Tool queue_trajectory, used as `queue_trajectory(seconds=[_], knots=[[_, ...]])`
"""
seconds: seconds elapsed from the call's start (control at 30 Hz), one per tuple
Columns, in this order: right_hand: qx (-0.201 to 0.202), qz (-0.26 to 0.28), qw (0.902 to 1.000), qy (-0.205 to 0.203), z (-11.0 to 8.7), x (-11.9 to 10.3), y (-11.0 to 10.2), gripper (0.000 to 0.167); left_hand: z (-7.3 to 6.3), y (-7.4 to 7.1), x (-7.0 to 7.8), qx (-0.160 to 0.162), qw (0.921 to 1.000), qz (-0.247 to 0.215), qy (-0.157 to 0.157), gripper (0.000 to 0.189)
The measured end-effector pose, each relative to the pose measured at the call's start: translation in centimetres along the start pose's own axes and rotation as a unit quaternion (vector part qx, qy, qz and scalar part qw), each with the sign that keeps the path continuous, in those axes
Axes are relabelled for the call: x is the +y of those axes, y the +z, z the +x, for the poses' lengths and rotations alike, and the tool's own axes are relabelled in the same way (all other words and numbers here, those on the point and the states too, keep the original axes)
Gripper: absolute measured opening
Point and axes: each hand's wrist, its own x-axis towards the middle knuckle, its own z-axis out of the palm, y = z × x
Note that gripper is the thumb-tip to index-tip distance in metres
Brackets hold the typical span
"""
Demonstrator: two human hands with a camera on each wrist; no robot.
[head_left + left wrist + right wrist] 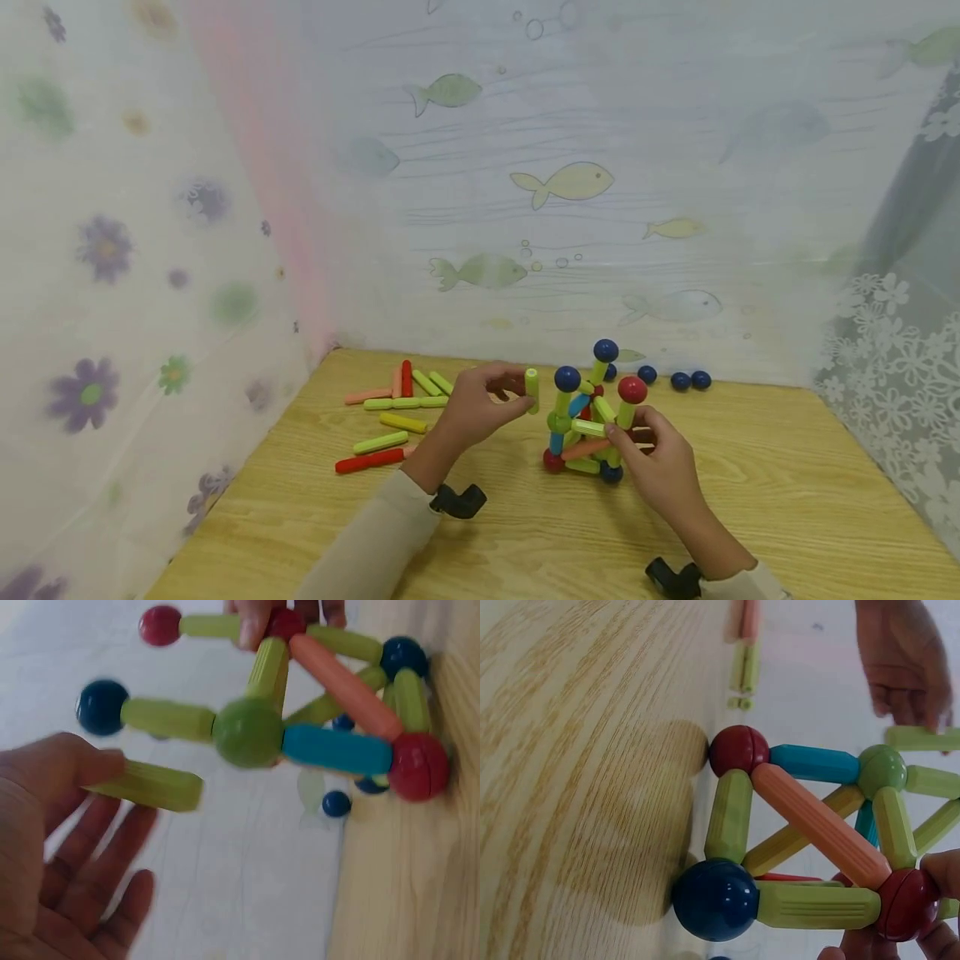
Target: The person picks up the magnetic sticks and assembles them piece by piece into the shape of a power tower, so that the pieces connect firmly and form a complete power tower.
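Observation:
My left hand [478, 407] pinches a yellow-green magnetic rod [532, 390] between thumb and fingers, held upright beside a frame of magnetic rods and balls. That frame stands on the table, with a green ball [249, 733] at its near left corner. Two blue balls [567, 379] and a red ball [632, 389] top its upright rods. My right hand [663, 471] holds the frame at a red ball joint [907, 904] on its right side. An orange rod [821, 825] runs diagonally down from that joint to a lower red ball [739, 748].
Loose rods lie on the left of the wooden table [495, 550], among them a red rod [369, 461] and a yellow rod [402, 422]. Several blue balls [680, 381] sit along the back edge. A fish-printed curtain [465, 175] hangs behind the table.

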Motion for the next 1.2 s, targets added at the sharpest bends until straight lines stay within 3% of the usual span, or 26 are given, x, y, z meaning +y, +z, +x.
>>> queue_trajectory(seconds=[0.07,0.17,0.3,0.4,0.57,0.77,0.87,1.0,1.2], knots=[[0.001,0.001,1.0000,0.000,0.0,0.0,0.0,0.039,-0.1,0.7,0.8,0.002,0.9974,0.013,0.071,0.026],[0.001,0.005,1.0000,-0.002,0.0,0.0,-0.1,0.038,-0.4,1.7,1.5,0.017,0.9854,0.051,0.162,0.023],[0.000,0.009,0.9999,-0.006,0.0,0.0,0.0,0.038,-0.7,3.2,2.0,0.051,0.9588,0.130,0.247,0.022],[-0.001,0.006,0.9999,-0.009,0.1,0.1,0.1,0.038,-0.9,4.2,2.4,0.086,0.9348,0.196,0.283,0.023],[0.001,-0.004,0.9998,-0.017,0.1,0.2,0.1,0.035,-1.3,5.5,2.9,0.133,0.9029,0.268,0.309,0.029],[0.000,-0.006,0.9998,-0.021,0.1,0.3,0.0,0.037,-1.1,7.0,3.0,0.173,0.8867,0.304,0.302,0.031],[-0.001,-0.001,0.9997,-0.024,0.1,0.4,0.0,0.038,-1.0,7.6,3.0,0.188,0.8749,0.333,0.298,0.031],[0.003,0.000,0.9995,-0.031,0.0,0.4,0.0,0.038,-1.0,8.1,2.9,0.205,0.8602,0.360,0.298,0.027],[0.004,0.003,0.9989,-0.047,0.0,0.3,0.1,0.036,-0.9,8.5,2.5,0.223,0.8461,0.387,0.291,0.022]])
